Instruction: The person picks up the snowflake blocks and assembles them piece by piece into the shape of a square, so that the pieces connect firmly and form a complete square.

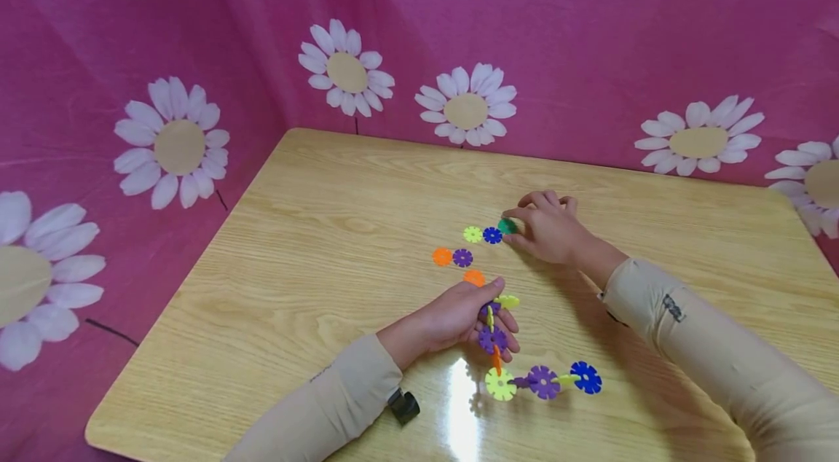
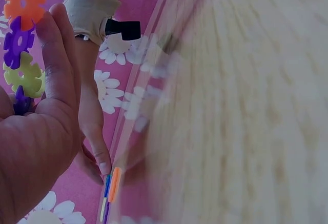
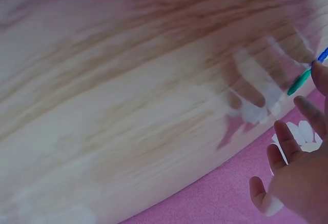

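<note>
My left hand (image 1: 468,316) grips a chain of interlocking notched plastic discs, its thumb over the upper end. A purple disc (image 1: 492,339) lies against its fingers, and the rest hangs below and to the right, ending in a blue disc (image 1: 585,377). In the left wrist view an orange disc (image 2: 24,6) of the chain stands by the fingertips. My right hand (image 1: 550,229) reaches to the far side, thumb and index finger pinching the edges of a flat green disc (image 1: 507,226). In the right wrist view the green disc (image 3: 299,82) shows edge-on by the fingers.
Loose discs lie on the wooden table (image 1: 295,229): a yellow-green one (image 1: 473,234), a blue one (image 1: 492,235), an orange one (image 1: 442,256), a purple one (image 1: 462,258) and another orange one (image 1: 475,278) near my left thumb. A pink flowered curtain (image 1: 557,25) stands behind the table.
</note>
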Motion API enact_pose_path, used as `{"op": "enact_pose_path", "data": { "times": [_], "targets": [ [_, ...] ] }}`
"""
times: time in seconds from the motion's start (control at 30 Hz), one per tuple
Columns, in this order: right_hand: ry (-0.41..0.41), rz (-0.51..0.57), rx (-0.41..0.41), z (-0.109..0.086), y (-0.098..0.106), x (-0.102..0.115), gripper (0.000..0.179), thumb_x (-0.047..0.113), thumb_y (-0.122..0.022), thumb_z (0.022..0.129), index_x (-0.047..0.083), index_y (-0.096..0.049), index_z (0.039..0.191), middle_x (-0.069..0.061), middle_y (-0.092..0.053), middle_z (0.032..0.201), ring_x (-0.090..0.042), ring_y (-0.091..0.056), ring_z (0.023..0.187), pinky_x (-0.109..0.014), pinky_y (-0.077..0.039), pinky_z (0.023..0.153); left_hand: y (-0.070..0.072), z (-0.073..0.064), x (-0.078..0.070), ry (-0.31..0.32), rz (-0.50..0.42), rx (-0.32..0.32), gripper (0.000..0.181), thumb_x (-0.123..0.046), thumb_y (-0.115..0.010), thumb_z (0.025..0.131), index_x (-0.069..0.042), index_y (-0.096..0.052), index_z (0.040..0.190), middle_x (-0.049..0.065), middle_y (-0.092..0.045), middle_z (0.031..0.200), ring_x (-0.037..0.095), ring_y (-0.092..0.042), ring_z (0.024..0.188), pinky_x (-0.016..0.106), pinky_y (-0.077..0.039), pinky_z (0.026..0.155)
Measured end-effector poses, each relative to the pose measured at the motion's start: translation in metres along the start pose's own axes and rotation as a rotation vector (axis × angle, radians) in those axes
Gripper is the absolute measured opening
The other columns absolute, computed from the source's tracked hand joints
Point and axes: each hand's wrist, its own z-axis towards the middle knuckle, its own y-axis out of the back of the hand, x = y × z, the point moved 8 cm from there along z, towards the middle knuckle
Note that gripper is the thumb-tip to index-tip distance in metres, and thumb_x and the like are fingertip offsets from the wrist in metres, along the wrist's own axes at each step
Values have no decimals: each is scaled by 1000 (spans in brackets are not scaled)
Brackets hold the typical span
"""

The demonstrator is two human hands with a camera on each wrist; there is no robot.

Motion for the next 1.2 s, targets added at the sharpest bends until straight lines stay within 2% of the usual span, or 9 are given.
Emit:
{"op": "enact_pose_path", "data": {
  "times": [0.1, 0.27, 0.43, 0.5, 0.57, 0.7, 0.8, 1.0, 1.2],
  "targets": [
    [-20, 48, 2, 4, -3, -1, 39, 45, -66, 83, 22, -65, 114, -9, -48, 118, -32, -34, 110, -55, -22, 79, 1, 0, 1, 2, -9, -4, 65, -51, -36, 96, 9, -61, 92, 24, -67, 85, 27, -68, 68, 39, -55, 71],
    [-86, 194, 21, 6, -4, -8, 31, 39, -70, 81, 21, -67, 107, -9, -51, 109, -32, -39, 101, -52, -22, 74, 4, 0, 1, 3, -25, -11, 65, -51, -36, 96, 9, -61, 92, 24, -67, 85, 26, -67, 67, 38, -56, 70],
    [-130, 268, 47, 7, -6, -14, 30, 35, -71, 81, 16, -65, 104, -7, -56, 100, -29, -41, 96, -59, -24, 75, 4, 1, 1, -6, -19, -9, 63, -48, -35, 97, 9, -61, 91, 24, -67, 84, 26, -67, 66, 38, -56, 69],
    [-126, 292, 33, 7, -5, -13, 29, 32, -72, 80, 13, -64, 101, -5, -58, 95, -26, -45, 90, -58, -29, 76, 4, 1, 1, -9, -14, -9, 63, -47, -34, 98, 9, -61, 91, 24, -67, 84, 26, -67, 66, 38, -56, 69],
    [-120, 328, 8, 7, -5, -12, 28, 28, -74, 79, 11, -63, 98, -4, -59, 89, -23, -48, 81, -51, -37, 76, 4, 1, 1, -10, -13, -11, 62, -46, -33, 98, 9, -61, 91, 23, -67, 84, 26, -67, 66, 38, -56, 69],
    [-90, 385, -62, 2, -5, -4, 25, 19, -76, 78, 8, -64, 98, -2, -63, 82, -17, -57, 72, -34, -50, 65, 5, 0, 1, -8, -15, -14, 62, -46, -33, 99, 9, -61, 91, 23, -67, 84, 25, -67, 65, 38, -56, 69],
    [-78, 373, -100, -3, -2, 0, 27, 16, -74, 79, 6, -68, 103, -5, -68, 87, -17, -63, 77, -35, -54, 69, 5, -1, 1, -4, -10, -12, 62, -47, -33, 98, 8, -61, 92, 23, -67, 84, 25, -67, 66, 38, -56, 70],
    [-91, 363, -106, -16, 1, 4, 34, 17, -72, 80, 3, -67, 111, -11, -69, 99, -21, -66, 86, -39, -54, 73, 7, -2, 2, -13, -12, -11, 63, -48, -34, 98, 8, -61, 93, 23, -67, 85, 26, -68, 69, 39, -55, 71],
    [-124, 425, -129, -33, 16, 5, 37, 19, -73, 80, 3, -66, 112, -13, -68, 100, -23, -67, 83, -37, -56, 68, 8, -1, 0, -35, -29, -12, 63, -48, -35, 97, 9, -60, 92, 23, -67, 84, 26, -68, 67, 40, -55, 72]
  ]
}}
